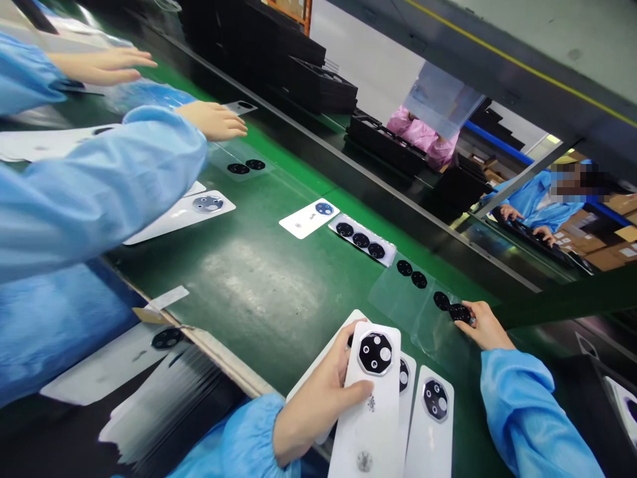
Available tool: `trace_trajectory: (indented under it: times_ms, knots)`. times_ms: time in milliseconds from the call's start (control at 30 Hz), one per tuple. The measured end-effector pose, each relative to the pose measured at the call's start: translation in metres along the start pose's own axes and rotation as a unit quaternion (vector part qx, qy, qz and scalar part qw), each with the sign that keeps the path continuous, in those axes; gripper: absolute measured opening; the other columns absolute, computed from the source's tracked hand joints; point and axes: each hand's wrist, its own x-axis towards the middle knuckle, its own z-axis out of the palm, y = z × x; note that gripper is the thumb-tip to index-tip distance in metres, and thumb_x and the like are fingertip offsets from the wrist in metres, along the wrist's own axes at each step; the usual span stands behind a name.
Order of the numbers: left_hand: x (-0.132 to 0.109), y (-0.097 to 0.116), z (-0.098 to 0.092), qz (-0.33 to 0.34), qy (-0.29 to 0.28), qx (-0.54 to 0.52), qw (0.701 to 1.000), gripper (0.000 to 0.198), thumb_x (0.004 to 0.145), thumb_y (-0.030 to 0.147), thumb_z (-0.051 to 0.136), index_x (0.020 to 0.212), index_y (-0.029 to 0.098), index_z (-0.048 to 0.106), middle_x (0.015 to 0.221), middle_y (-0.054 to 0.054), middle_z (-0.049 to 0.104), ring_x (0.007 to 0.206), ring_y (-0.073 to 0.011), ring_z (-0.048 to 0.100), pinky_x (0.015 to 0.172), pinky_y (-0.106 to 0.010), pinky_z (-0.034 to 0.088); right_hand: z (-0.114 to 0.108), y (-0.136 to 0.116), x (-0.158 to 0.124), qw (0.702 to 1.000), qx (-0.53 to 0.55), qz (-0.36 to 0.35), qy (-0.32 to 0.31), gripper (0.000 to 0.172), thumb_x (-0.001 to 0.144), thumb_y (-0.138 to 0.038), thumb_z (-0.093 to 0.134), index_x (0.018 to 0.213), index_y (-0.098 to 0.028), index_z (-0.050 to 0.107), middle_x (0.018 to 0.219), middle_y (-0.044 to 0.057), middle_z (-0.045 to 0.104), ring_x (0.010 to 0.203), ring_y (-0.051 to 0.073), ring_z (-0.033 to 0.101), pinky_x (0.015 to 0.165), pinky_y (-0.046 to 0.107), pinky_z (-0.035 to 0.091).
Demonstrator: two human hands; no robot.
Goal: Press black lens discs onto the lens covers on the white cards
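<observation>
White panel (373, 425) in left hand (321, 401); black disc (458, 313) pinched in right hand (490, 327).

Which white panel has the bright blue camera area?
The panel on the green bench beside the strip of three black discs; camera areas visible on the other white panels look black or greyish.

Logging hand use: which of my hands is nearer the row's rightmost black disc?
Right hand: it pinches the disc; the left hand, farther left, holds a white panel.

Left hand (323, 401): holds white phone-shaped panel (365, 428); right hand (486, 325): pinches black octagonal piece (458, 313); counter (253, 282): green, bears further panels (302, 224)
</observation>
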Motion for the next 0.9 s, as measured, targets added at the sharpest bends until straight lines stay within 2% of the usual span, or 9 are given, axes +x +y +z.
trace_trajectory:
  times_ms: [233, 400, 600, 767, 900]
  knots:
    - [-0.001, 0.002, 0.000, 0.000, -0.003, -0.005, 1.000, 0.072, 0.072, 0.018, 0.066, 0.130, 0.025, 0.025, 0.101, -0.004, 0.062, 0.087, -0.0195, 0.061, 0.073, -0.030, 0.045, -0.009, -0.004, 0.002, 0.999, -0.017, 0.009, -0.027, 0.042, 0.071, -0.037, 0.057, 0.106, -0.015, 0.056, 0.099, 0.011, 0.052, 0.081, 0.022, 0.059, 0.074, 0.035, 0.050]
    - [0.000, 0.002, 0.000, 0.002, 0.001, -0.004, 1.000, 0.072, 0.071, 0.016, 0.065, 0.130, 0.024, 0.025, 0.102, -0.004, 0.062, 0.088, -0.0198, 0.061, 0.074, -0.031, 0.045, -0.013, -0.018, -0.004, 0.997, -0.036, 0.058, -0.031, 0.040, 0.072, -0.040, 0.055, 0.103, -0.015, 0.055, 0.092, 0.008, 0.059, 0.071, 0.020, 0.061, 0.071, 0.034, 0.050]
    - [0.000, 0.004, 0.001, -0.004, 0.000, -0.008, 1.000, 0.071, 0.071, 0.013, 0.063, 0.129, 0.024, 0.024, 0.104, -0.005, 0.062, 0.088, -0.0210, 0.061, 0.073, -0.032, 0.045, -0.024, -0.026, 0.000, 0.991, -0.041, 0.114, -0.065, 0.038, 0.072, -0.042, 0.057, 0.100, -0.017, 0.054, 0.088, 0.006, 0.068, 0.074, 0.019, 0.066, 0.074, 0.031, 0.051]
    - [-0.001, 0.005, 0.001, 0.002, 0.003, -0.006, 1.000, 0.072, 0.072, 0.014, 0.063, 0.130, 0.024, 0.023, 0.106, -0.005, 0.061, 0.089, -0.0203, 0.060, 0.075, -0.032, 0.045, -0.037, -0.027, 0.010, 0.984, -0.063, 0.133, -0.104, 0.033, 0.066, -0.038, 0.065, 0.091, -0.019, 0.057, 0.085, 0.005, 0.070, 0.083, 0.020, 0.067, 0.072, 0.026, 0.051]
    - [-0.002, 0.004, -0.001, 0.004, -0.001, 0.001, 1.000, 0.071, 0.072, 0.015, 0.063, 0.130, 0.025, 0.024, 0.105, -0.004, 0.061, 0.089, -0.0198, 0.059, 0.074, -0.031, 0.045, -0.041, -0.035, 0.008, 0.976, -0.119, 0.156, -0.092, 0.029, 0.067, -0.028, 0.064, 0.092, -0.015, 0.057, 0.084, 0.011, 0.069, 0.081, 0.028, 0.067, 0.069, 0.033, 0.049]
